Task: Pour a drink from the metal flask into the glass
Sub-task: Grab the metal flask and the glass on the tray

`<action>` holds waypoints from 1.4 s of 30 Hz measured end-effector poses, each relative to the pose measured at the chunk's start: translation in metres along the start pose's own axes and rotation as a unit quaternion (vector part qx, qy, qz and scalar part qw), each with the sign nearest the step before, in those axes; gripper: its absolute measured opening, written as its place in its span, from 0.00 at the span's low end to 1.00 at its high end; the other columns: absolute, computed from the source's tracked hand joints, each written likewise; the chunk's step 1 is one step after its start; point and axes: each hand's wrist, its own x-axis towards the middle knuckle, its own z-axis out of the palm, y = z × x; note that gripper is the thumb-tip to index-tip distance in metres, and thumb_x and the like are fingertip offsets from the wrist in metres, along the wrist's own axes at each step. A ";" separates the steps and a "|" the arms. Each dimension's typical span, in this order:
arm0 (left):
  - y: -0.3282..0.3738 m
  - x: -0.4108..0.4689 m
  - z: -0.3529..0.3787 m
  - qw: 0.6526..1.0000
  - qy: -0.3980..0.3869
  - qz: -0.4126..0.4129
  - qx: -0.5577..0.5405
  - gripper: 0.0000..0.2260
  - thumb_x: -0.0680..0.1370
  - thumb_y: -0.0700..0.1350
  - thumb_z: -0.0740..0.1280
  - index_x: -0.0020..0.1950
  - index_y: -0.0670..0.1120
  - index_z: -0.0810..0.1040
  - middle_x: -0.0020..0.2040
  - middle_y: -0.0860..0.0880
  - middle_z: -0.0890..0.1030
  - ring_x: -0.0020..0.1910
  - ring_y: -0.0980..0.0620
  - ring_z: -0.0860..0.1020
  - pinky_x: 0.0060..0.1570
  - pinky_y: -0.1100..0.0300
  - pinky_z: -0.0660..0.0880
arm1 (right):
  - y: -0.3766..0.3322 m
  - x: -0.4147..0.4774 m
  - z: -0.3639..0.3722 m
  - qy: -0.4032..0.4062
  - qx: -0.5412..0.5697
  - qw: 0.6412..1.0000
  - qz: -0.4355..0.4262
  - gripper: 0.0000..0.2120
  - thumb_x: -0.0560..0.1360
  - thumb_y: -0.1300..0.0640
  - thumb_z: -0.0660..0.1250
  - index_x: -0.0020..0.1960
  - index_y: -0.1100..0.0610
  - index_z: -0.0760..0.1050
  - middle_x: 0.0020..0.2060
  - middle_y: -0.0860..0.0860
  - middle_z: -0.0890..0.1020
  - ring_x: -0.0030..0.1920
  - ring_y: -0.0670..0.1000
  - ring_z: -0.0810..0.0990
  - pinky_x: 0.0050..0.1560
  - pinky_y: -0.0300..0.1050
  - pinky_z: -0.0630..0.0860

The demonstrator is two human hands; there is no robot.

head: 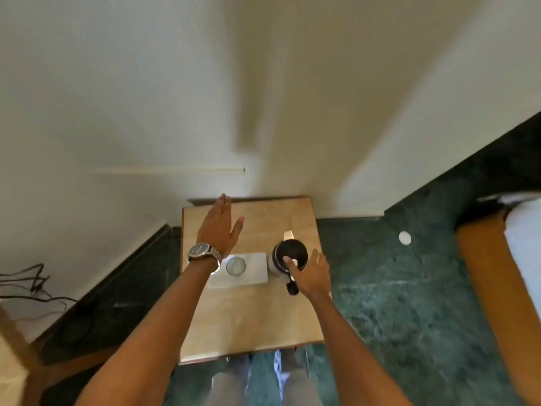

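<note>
At the far left, dark cables lie on the floor by the wall, well apart from the work. The left hand, with a wristwatch on the wrist, hovers flat and wide open above the far left part of the small wooden table and holds nothing. Just right of the wrist the glass stands upright on a white mat. Right of the mat stands the metal flask, dark lid on top. The right hand is spread open at the near right side of the flask, one fingertip on the lid, not yet closed around it.

The step seems to be the first one — taking the flask. Next the hand must close firmly on the body or handle, and the lid probably must be opened before tilting.

Nothing stands between flask and glass. Only the left forearm passes near the glass — a careless move could knock it.
</note>
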 end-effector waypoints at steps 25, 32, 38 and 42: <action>-0.101 -0.040 0.264 0.960 -0.119 -0.219 -0.127 0.39 0.63 0.47 0.81 0.70 0.50 0.66 0.65 0.48 0.76 0.60 0.42 0.77 0.50 0.52 0.75 | 0.111 0.085 0.131 0.086 0.413 0.905 -0.050 0.31 0.76 0.38 0.59 0.34 0.67 0.71 0.29 0.58 0.72 0.32 0.52 0.69 0.31 0.41 0.66; -0.100 -0.042 0.265 0.958 -0.073 -0.221 -0.166 0.31 0.59 0.48 0.80 0.57 0.57 0.71 0.53 0.53 0.80 0.50 0.48 0.80 0.43 0.59 0.70 | 0.122 0.100 0.113 0.131 0.387 0.909 -0.081 0.23 0.75 0.42 0.60 0.30 0.58 0.73 0.26 0.52 0.71 0.30 0.50 0.69 0.31 0.39 0.69; -0.082 -0.053 0.251 0.960 -0.061 -0.194 -0.193 0.33 0.59 0.48 0.81 0.60 0.55 0.72 0.54 0.55 0.79 0.51 0.51 0.78 0.46 0.58 0.72 | 0.132 0.100 0.088 0.140 0.345 0.922 -0.105 0.21 0.74 0.43 0.64 0.27 0.54 0.72 0.22 0.49 0.70 0.28 0.53 0.66 0.31 0.54 0.67; -0.066 -0.058 0.226 0.960 -0.069 -0.178 -0.204 0.34 0.58 0.47 0.82 0.62 0.53 0.74 0.56 0.52 0.80 0.53 0.49 0.79 0.50 0.56 0.75 | 0.138 0.078 0.060 0.143 0.311 0.931 -0.131 0.28 0.73 0.37 0.66 0.27 0.57 0.67 0.22 0.52 0.65 0.27 0.53 0.64 0.27 0.59 0.67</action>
